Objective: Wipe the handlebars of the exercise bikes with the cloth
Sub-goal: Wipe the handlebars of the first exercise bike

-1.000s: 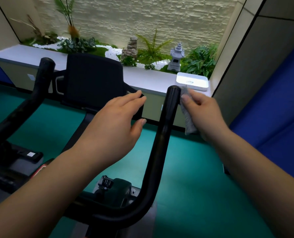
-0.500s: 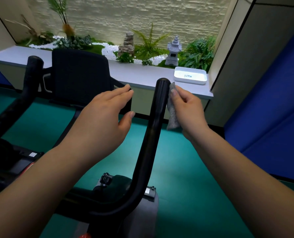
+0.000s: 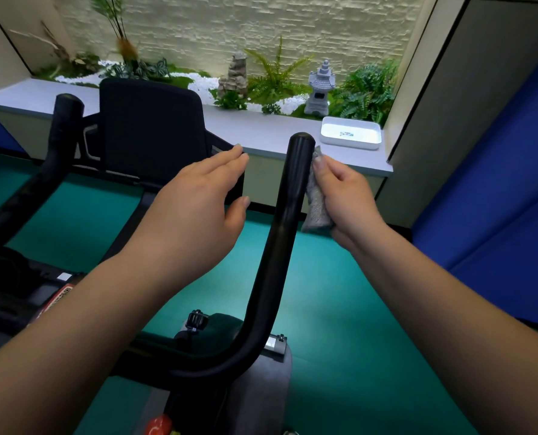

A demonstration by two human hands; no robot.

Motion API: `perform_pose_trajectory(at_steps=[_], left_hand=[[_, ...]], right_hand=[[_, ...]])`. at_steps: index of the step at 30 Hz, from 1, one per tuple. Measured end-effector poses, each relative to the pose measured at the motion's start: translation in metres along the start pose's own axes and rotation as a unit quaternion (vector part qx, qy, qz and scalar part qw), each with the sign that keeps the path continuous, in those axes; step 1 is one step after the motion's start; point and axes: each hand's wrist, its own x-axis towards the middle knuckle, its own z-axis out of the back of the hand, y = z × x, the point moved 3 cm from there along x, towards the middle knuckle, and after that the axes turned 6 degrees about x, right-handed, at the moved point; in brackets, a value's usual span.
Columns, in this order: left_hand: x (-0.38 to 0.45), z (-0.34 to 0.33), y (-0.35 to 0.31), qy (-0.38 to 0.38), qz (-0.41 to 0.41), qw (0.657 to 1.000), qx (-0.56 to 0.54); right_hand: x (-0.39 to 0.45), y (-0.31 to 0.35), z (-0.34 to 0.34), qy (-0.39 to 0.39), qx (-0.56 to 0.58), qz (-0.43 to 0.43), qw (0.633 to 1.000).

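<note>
At the far left of the frame the left handlebar (image 3: 61,142) of the exercise bike rises as a black tube to a rounded end in the upper left, with the dark console panel (image 3: 150,130) just to its right. Left of centre, the left hand (image 3: 195,208) hovers palm down with its fingers straight and together and the thumb spread, grasping nothing and apart from the bar beside it. At centre the right handlebar (image 3: 280,233) curves up from the bike's frame at the bottom to its capped tip in the upper middle. Against the right side of that bar, just below the tip, the grey cloth (image 3: 315,202) is pressed, bunched into a vertical fold. The right hand (image 3: 346,196) grips the cloth, fingers curled round it, with a fingertip near the bar's tip. Behind, in the upper right, a white tray (image 3: 350,133) sits on the grey ledge (image 3: 255,127), with a small stone lantern (image 3: 321,89) among ferns beyond it.
</note>
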Motion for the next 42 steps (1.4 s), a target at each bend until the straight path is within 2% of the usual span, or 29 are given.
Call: perform_pose_trajectory(at_steps=[3,8,13,17,25,30,34,39,42], left_hand=[[-0.003,-0.001,0.002,0.021,-0.011,1.000,0.005],[-0.010,-0.003,0.005,0.037,-0.025,0.999,-0.003],[-0.015,-0.004,0.008,0.053,-0.030,0.998,-0.016],[-0.017,-0.004,0.010,0.066,-0.037,0.997,-0.017],[-0.029,-0.005,0.016,0.102,-0.051,0.993,-0.024],[-0.035,0.004,0.024,0.090,-0.059,0.994,-0.015],[-0.048,0.019,0.038,0.073,-0.048,0.996,-0.005],[-0.078,0.039,0.072,0.074,0.001,0.997,-0.002],[-0.097,0.044,0.094,0.069,0.027,0.997,0.006]], right_hand=[[-0.010,-0.005,0.002,0.011,-0.033,0.013,0.999],[-0.072,-0.054,0.009,0.009,-0.093,-0.014,0.996],[-0.052,-0.035,0.002,-0.038,-0.045,-0.011,0.998],[-0.030,-0.015,-0.001,-0.009,-0.031,-0.010,0.999],[-0.121,-0.066,-0.003,-0.023,-0.099,-0.022,0.995],[-0.102,-0.059,-0.008,-0.077,-0.027,-0.034,0.996],[-0.083,-0.049,-0.013,-0.078,-0.003,-0.040,0.996],[-0.147,-0.068,-0.022,-0.071,-0.031,-0.079,0.994],[-0.169,-0.076,-0.026,-0.086,-0.027,-0.069,0.993]])
